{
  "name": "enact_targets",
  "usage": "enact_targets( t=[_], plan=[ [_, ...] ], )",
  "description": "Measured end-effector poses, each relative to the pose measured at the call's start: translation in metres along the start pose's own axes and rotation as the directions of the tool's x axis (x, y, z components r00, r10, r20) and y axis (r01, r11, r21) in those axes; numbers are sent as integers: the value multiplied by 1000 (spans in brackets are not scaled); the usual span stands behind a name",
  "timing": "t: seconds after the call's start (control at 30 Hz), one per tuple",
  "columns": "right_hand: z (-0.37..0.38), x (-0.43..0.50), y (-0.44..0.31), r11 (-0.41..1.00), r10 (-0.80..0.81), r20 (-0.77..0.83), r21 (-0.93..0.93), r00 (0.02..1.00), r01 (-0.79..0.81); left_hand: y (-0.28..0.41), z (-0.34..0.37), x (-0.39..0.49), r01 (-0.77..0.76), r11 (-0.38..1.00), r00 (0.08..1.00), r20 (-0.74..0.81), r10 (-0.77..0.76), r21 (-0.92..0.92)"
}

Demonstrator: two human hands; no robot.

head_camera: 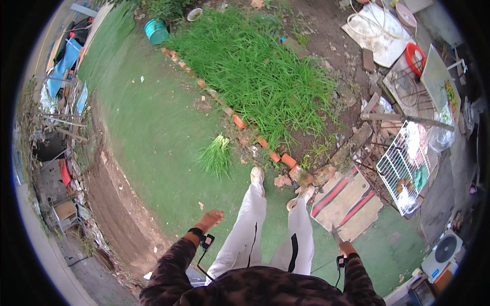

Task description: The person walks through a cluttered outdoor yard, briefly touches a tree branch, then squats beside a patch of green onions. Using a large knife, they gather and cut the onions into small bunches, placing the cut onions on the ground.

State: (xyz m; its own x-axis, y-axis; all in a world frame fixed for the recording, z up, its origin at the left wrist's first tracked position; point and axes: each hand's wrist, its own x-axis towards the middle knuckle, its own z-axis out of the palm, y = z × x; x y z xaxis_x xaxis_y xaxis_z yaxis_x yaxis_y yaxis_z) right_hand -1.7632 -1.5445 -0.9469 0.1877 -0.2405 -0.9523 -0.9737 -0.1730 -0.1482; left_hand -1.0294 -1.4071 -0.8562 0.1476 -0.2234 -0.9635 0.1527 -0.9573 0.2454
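My right hand (347, 249) is low on the right, closed around a knife (336, 234) whose blade points up and away over the green ground covering. My left hand (212, 219) hangs to the left of my legs with nothing seen in it; its fingers look loosely curled, and how far apart they are is unclear. Both wrists wear black straps with small devices. A cut bunch of long green leaves (216, 156), paler at the upper end, lies on the green covering ahead of my feet. Beyond it grows a dense bed of grass-like green plants (256, 76).
A row of red bricks (239, 121) edges the bed. By my right foot lie a striped mat (344, 202) and a white wire rack (398, 168) holding plastic bags. A teal bucket (156, 31) stands at the bed's far left corner; an outdoor air-conditioner unit (444, 248) is at right.
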Motion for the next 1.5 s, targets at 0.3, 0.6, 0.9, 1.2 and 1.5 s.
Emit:
enact_targets(
  t=[0.3, 0.6, 0.9, 1.2, 1.5],
  plan=[
    [-24, -102, -137, 710, 343, 109, 620, 933, -333, 39, -115, -16, -154, 901, 987, 108, 120, 406],
    [-90, -107, -230, 651, 183, 22, 747, 983, -138, 19, -124, -44, -298, 931, 953, -126, 277, -212],
    [-108, -78, -246, 692, 137, -170, 721, 976, 28, -118, -97, -106, -140, 920, 976, -205, 68, -365],
    [-45, -60, -247, 992, 91, -122, 100, 988, -79, -171, -123, -141, -305, 762, 928, -360, 102, -571],
    [-60, -42, -354, 993, 101, -42, -55, 994, -103, -183, -189, -118, -388, 576, 919, -354, 176, -720]
  ],
)
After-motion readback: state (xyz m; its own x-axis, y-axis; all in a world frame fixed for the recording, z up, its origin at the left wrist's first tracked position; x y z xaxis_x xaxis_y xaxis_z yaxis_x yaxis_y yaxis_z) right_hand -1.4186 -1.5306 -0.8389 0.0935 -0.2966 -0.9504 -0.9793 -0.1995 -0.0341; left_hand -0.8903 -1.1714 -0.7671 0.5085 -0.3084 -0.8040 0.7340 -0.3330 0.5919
